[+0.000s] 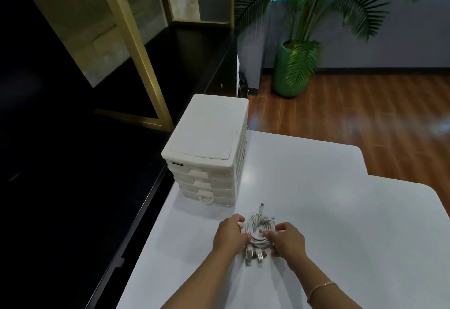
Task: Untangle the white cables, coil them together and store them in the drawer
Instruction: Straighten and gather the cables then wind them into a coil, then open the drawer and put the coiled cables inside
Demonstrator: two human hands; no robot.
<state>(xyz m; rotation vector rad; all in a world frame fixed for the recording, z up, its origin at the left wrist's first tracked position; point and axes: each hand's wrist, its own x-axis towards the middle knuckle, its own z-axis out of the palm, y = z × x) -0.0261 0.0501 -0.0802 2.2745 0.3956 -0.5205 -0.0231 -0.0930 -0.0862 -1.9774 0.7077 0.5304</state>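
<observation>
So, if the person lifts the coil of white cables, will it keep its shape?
Probably not by itself. The cable coil is loose loops with no tie visible, so it would likely sag. The plug ends stick out free and may dangle. Left hand and right hand grip opposite sides, which should help.

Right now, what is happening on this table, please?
A person holds a coiled bundle of white cables on the pale table, the left hand gripping one side and the right hand the other. Several plugs stick out of the bundle toward the person. The white plastic drawer unit stands behind it, all its drawers closed, so nothing is stored yet.
</observation>
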